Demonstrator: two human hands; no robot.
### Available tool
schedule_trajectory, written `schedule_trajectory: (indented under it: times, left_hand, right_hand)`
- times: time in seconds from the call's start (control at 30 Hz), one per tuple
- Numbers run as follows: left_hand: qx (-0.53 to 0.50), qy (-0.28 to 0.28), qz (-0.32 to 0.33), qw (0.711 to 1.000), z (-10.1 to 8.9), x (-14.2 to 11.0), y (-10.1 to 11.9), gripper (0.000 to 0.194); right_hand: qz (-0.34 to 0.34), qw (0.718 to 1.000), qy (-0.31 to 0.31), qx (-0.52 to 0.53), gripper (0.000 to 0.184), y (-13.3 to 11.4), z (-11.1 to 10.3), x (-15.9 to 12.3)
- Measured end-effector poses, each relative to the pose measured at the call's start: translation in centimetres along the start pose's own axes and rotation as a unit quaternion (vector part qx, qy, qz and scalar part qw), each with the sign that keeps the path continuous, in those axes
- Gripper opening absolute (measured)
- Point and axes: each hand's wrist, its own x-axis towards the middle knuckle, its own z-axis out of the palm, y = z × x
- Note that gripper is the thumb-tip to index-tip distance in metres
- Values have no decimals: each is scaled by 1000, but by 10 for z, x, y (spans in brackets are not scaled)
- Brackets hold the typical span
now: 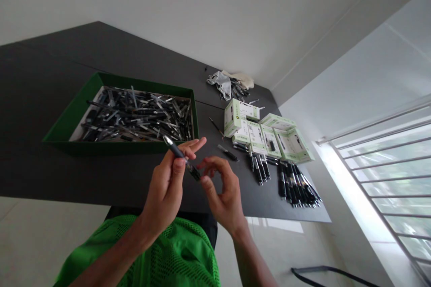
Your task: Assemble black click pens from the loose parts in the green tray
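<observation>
My left hand (pixel 168 177) grips a dark ballpoint pen (pixel 175 149) between thumb and fingers, its silver tip pointing up and left. The pen's black clip end slants down toward my right hand (pixel 224 188). The right hand's thumb and forefinger are curved and apart beside that end; whether they touch it I cannot tell. Behind the left hand stands a green box (pixel 114 147) full of jumbled pens (pixel 144 114). A loose pen (pixel 229 153) lies on the table just beyond the right hand.
Pale green and white cartons (pixel 294 143) stand right on the dark table (pixel 33 166). Before them lie a small bunch of pens (pixel 259 168) and a larger row (pixel 298 186) near the edge. Gloves (pixel 220 83) lie at the back beside more pens. A barred window is right.
</observation>
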Motion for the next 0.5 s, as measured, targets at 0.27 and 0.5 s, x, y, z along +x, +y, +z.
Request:
schedule_trajectory:
  times: [0.27, 0.5]
  left_hand:
    - [-65, -63, -15, 996, 14, -5, -5, 23]
    - [-73, -179, -25, 981, 20, -4, -10, 26]
  right_hand:
    - [-18, 995, 61, -75, 13, -6, 6, -14]
    - [42, 995, 80, -48, 11, 6, -19, -25]
